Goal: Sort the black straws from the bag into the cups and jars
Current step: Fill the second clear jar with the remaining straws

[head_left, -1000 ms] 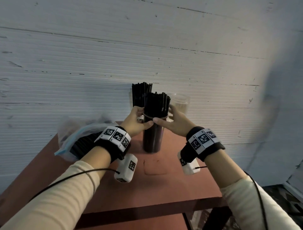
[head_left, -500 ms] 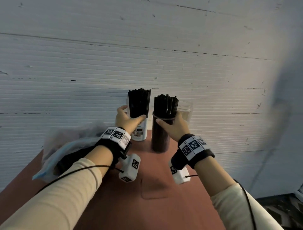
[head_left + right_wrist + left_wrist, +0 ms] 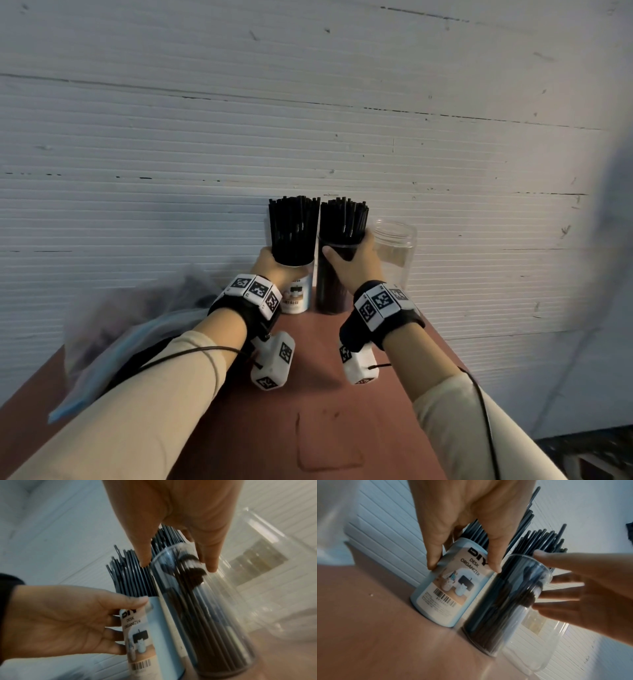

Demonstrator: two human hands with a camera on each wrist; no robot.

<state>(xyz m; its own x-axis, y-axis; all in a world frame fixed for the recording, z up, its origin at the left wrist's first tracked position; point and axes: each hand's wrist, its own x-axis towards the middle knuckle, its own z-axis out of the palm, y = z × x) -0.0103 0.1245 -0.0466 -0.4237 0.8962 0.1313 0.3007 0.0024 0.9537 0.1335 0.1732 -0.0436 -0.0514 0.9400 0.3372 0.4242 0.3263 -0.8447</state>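
A white labelled cup (image 3: pixel 297 294) packed with black straws (image 3: pixel 293 229) stands at the back of the red-brown table (image 3: pixel 318 428), by the wall. My left hand (image 3: pixel 274 261) grips it near the rim; the left wrist view shows the fingers (image 3: pixel 435 561) curled on the cup (image 3: pixel 452 588). Touching its right side is a tall clear jar (image 3: pixel 329 287) full of black straws (image 3: pixel 344 219), held near the rim by my right hand (image 3: pixel 354 258). The right wrist view shows that jar (image 3: pixel 205 615), the cup (image 3: pixel 154 635) and my left hand (image 3: pixel 60 622).
An empty clear jar (image 3: pixel 395 253) stands just right of the filled one, against the white ribbed wall. A crumpled plastic bag (image 3: pixel 113 329) holding more black straws lies on the table's left side, partly under my left forearm. The table's right edge runs close to my right arm.
The clear jar of straws has gone from the table's middle back to the wall, beside the white cup. My left hand left that jar and took hold of the cup.
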